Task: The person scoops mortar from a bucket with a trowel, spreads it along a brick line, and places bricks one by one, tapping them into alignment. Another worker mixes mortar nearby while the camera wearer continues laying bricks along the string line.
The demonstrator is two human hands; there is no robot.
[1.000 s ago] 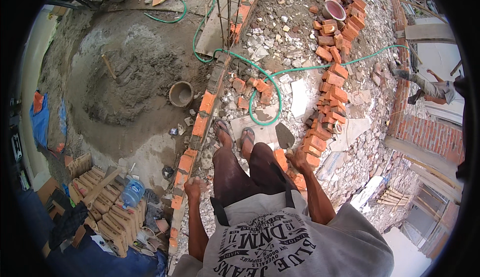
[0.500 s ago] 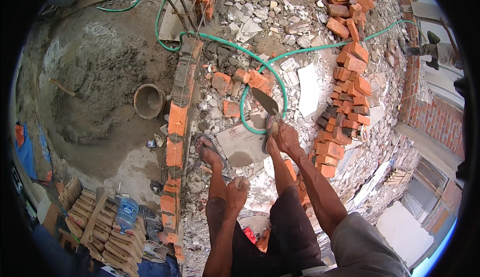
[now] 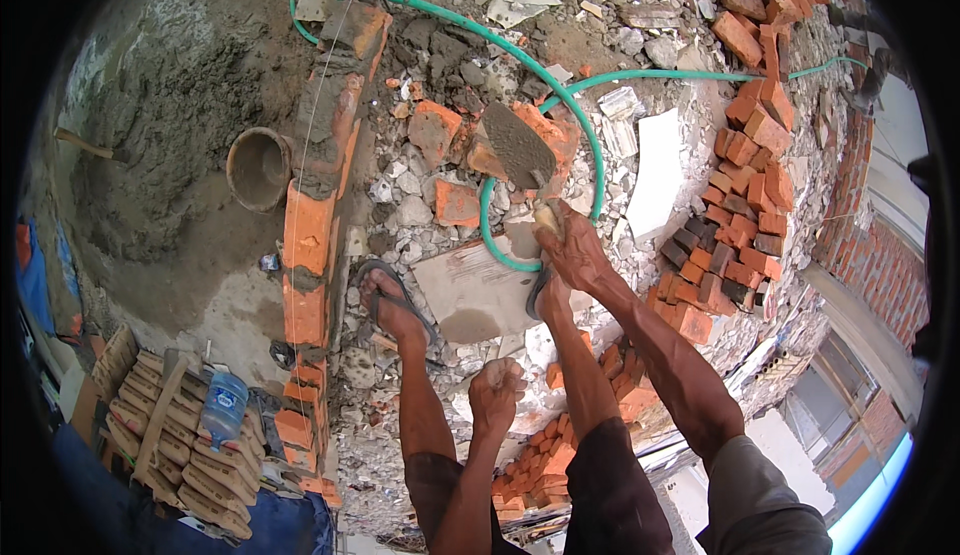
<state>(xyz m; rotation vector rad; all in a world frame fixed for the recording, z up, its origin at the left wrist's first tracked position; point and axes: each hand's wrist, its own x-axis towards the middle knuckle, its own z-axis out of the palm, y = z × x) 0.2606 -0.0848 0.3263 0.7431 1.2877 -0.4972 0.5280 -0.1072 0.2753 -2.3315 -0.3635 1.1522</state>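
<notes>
My right hand [image 3: 573, 247] is wrapped round the wooden handle of a masonry trowel [image 3: 518, 145]. Its pointed blade, coated with grey mortar, faces up over broken bricks [image 3: 436, 132] inside a loop of green hose [image 3: 597, 145]. Nearer my body, my left hand [image 3: 497, 395] is curled into a fist above the rubble; whether it holds anything is hidden. A low brick wall [image 3: 306, 230] runs along the left of my feet, with grey mortar on its far part and a string stretched along it. Between my sandalled feet lies a flat board [image 3: 440, 285] with a damp patch.
Left of the wall are a mortar-stained bucket [image 3: 259, 170] and a heap of wet mortar [image 3: 170, 115] with a wooden handle sticking out. Stacked sacks [image 3: 190, 445] and a blue water jug [image 3: 224, 407] stand near left. Loose bricks [image 3: 765, 135] line the right; rubble surrounds my feet.
The trowel blade has turned from edge-on to flat, showing its mortar-coated face. My left hand has shifted slightly right and nearer my body. The whole view has moved closer to the wall and ground.
</notes>
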